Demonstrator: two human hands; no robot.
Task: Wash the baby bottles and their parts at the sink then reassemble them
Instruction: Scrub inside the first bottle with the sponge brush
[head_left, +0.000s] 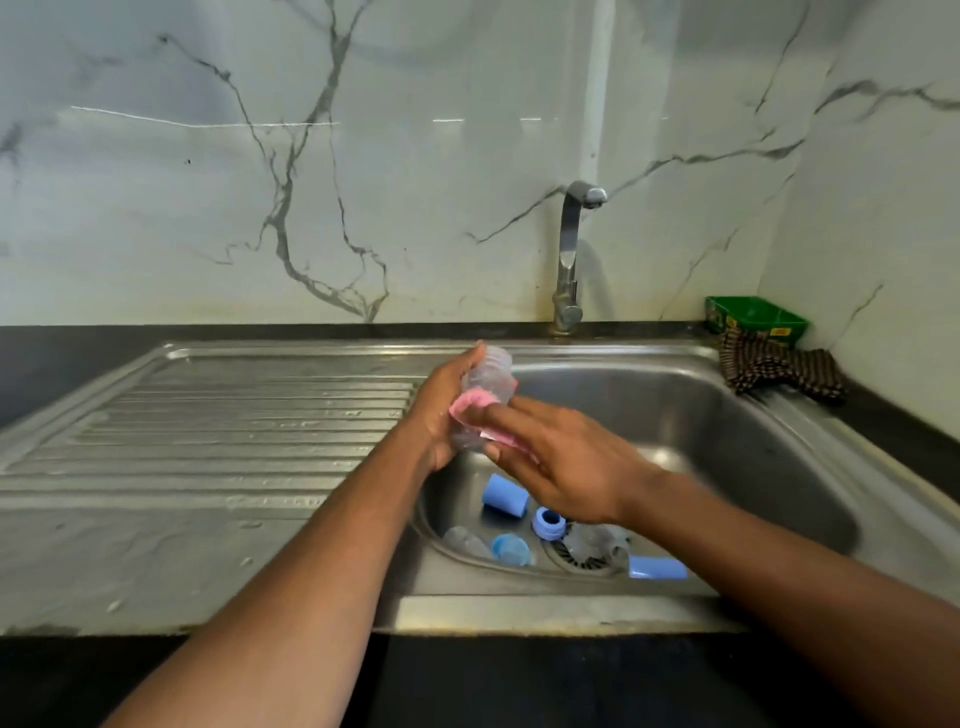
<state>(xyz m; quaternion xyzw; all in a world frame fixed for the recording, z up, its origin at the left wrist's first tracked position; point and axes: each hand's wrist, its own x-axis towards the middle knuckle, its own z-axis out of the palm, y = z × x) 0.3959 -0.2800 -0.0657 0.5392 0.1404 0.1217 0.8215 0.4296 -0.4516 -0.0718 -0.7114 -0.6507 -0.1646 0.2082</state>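
Observation:
My left hand (441, 405) grips a clear baby bottle (485, 384) held over the left edge of the sink basin (727, 415). My right hand (561, 467) presses a pink sponge (475, 405) against the bottle's side with its fingers fairly straight. In the basin bottom lie a blue cap (504, 496), a blue screw ring (548, 522), a second blue cap (657, 567), a blue ring on a clear part (511, 550), and a clear teat (592, 540) over the drain (576, 558).
A steel tap (571, 260) stands behind the basin; no water is seen running. The ribbed drainboard (234, 426) extends to the left. A green box (756, 317) and a dark checked cloth (779, 369) sit at the back right corner by the marble wall.

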